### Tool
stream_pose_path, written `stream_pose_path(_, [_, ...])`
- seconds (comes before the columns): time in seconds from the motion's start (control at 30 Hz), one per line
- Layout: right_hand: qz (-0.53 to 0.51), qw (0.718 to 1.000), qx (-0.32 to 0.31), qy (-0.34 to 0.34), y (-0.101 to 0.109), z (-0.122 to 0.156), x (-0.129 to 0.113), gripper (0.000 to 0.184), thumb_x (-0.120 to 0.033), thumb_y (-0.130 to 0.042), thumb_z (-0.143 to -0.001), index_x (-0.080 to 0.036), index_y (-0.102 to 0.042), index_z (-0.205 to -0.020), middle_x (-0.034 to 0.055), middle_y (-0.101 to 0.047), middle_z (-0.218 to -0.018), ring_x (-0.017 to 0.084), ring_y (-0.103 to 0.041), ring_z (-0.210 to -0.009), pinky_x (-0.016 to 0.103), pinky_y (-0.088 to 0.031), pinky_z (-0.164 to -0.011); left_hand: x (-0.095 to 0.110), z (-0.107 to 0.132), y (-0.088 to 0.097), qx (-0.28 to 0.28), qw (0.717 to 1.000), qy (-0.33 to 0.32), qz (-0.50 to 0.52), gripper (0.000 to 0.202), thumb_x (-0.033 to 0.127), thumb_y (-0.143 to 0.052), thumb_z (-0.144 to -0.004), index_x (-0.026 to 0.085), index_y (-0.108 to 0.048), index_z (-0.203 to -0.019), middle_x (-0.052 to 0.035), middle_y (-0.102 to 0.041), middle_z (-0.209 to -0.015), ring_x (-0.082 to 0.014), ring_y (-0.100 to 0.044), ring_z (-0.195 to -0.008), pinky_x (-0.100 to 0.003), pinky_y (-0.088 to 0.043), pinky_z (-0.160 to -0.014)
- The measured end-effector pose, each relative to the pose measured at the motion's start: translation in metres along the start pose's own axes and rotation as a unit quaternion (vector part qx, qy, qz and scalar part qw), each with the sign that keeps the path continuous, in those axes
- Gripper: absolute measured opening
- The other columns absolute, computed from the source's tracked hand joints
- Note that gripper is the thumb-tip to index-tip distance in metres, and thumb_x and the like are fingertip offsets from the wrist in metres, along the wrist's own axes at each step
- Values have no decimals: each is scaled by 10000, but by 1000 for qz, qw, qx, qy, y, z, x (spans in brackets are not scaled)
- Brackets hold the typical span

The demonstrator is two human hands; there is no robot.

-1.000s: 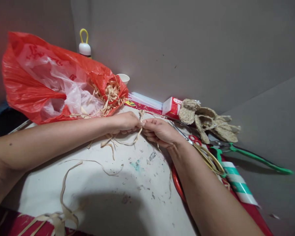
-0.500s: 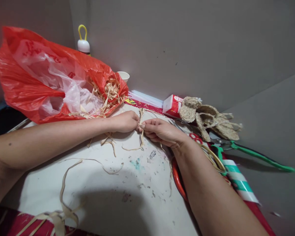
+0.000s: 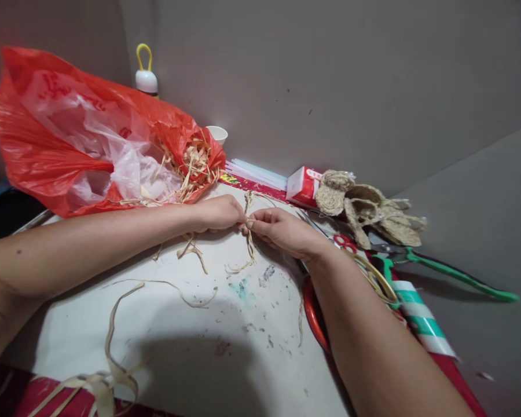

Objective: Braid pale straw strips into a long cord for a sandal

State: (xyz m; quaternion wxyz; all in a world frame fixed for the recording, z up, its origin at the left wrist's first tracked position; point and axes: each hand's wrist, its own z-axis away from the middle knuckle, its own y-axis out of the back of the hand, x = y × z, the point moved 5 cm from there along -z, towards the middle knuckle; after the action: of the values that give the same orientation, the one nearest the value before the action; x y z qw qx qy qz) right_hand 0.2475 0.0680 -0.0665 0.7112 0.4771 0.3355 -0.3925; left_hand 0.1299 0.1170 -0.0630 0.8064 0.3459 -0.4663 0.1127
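Observation:
Near the far side of the white tabletop (image 3: 191, 330), my two hands meet at a short braid of pale raffia (image 3: 249, 200). My left hand (image 3: 226, 213) is closed, its fingertips pinching the strands from the left. From the other side my right hand (image 3: 282, 230) pinches the same spot between thumb and forefinger. The braid's knotted top shows above the fingers, and loose ends (image 3: 250, 249) hang below onto the table. Which strand each hand grips is partly hidden by the fingers. Cut raffia strips (image 3: 193, 253) lie under my left wrist.
A red plastic bag (image 3: 52, 133) of raffia lies at the left. Right of my hands are a red box (image 3: 303, 186), woven straw pieces (image 3: 360, 202), green-handled pruners (image 3: 460, 275), tape rolls (image 3: 375, 281) and red-handled scissors (image 3: 345, 243). Long strips (image 3: 113, 330) curl at the front left.
Both hands stay at the braid with only small finger movements. My right hand's fingers have drawn in slightly, and the loose ends below have shifted.

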Motion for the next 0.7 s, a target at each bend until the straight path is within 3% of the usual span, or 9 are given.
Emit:
stream_pose_path(0.2, [90,994,38,39,2,-1,-6,150,-249,-615,-726,-168,-592,-602,-49,-416,-514,96,-316,-496,231,-230,-456,1,0,1,35,999,-2,-17,164,211,-539,-724,179,-539,-563,57,-340,-390,-68,-241,-345,-240,-145,-390])
stream_pose_path(0.43, [218,973,65,30,13,5,-19,171,-232,-597,-733,-164,-618,-577,-37,-420,-484,103,-347,-466,243,-261,-451,2,1,2,51,999,-5,-17,184,203,-544,-720,182,-514,-540,53,-364,-408,-72,-281,-355,-235,-176,-390])
stream_pose_path(0.57, [125,991,55,5,9,6,-20,184,-221,-556,-745,-166,-584,-572,-38,-405,-468,81,-320,-407,227,-237,-395,0,0,0,37,999,-2,5,196,231,-548,-736,184,-522,-547,58,-331,-383,-71,-250,-337,-237,-142,-378])
stream_pose_path(0.7, [61,998,4,-34,-10,9,-25,236,-180,-457,-792,-172,-535,-570,-44,-382,-410,69,-300,-332,218,-216,-348,0,-1,0,2,999,6,42,222,227,-529,-749,188,-491,-535,68,-279,-364,-66,-212,-317,-241,-114,-363])
